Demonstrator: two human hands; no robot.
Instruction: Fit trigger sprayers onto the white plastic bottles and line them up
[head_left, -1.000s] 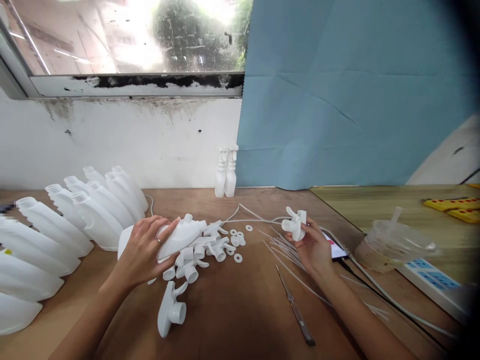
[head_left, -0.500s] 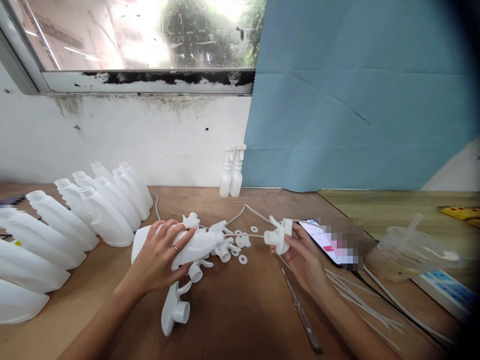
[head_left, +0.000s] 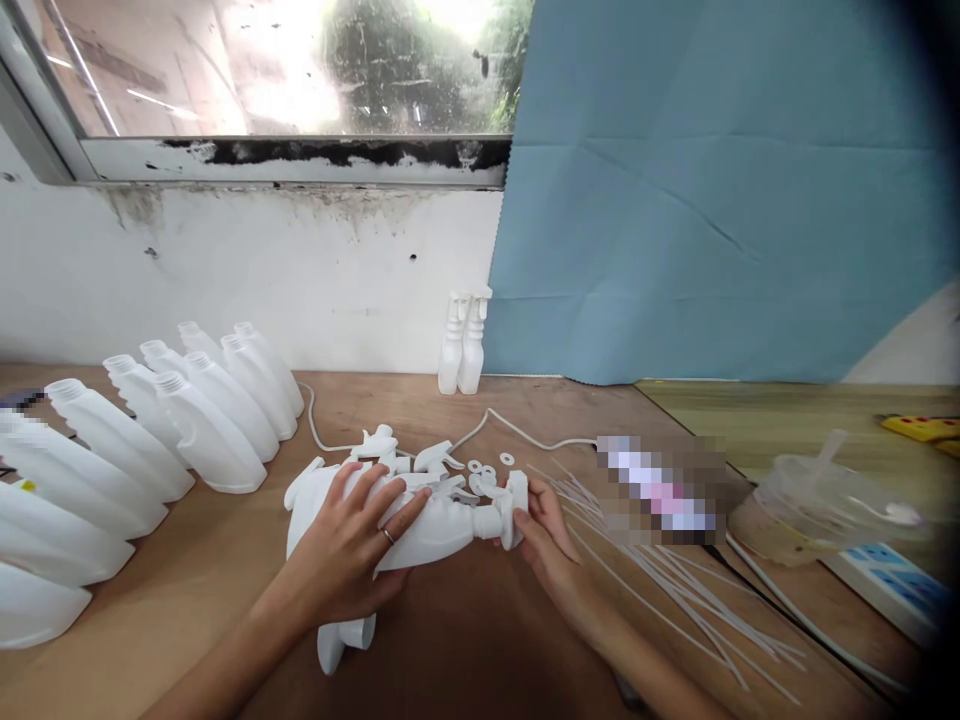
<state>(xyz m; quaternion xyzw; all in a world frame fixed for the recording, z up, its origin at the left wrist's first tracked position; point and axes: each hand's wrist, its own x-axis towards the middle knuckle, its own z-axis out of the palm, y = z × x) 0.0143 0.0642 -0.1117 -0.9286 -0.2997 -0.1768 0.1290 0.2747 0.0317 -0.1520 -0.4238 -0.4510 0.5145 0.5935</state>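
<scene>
My left hand [head_left: 364, 535] is wrapped over a white plastic bottle [head_left: 442, 535] that lies on its side, neck to the right. In my right hand [head_left: 551, 530] is a white trigger spray head [head_left: 515, 508], gripped by the fingers and set against the bottle's neck. Whether its thread has engaged I cannot tell. Behind the bottle lie loose spray heads [head_left: 379, 443] and several white ring washers [head_left: 507, 459]. Another spray head [head_left: 346, 636] rests nearer me, partly hidden by my left hand. Thin white tubes [head_left: 675, 590] spread on the table under and beyond my right forearm.
Rows of open white bottles [head_left: 214, 440] stand at the left. Two spray bottles with heads [head_left: 471, 345] stand by the wall. A phone [head_left: 660, 487], a plastic cup with a straw [head_left: 817, 505] and a power strip [head_left: 892, 590] are at the right, with cables [head_left: 810, 620] between.
The spray head in my right hand has moved left to the bottle's neck, and its tube no longer shows. The bottle has shifted right and nearer me with my left hand.
</scene>
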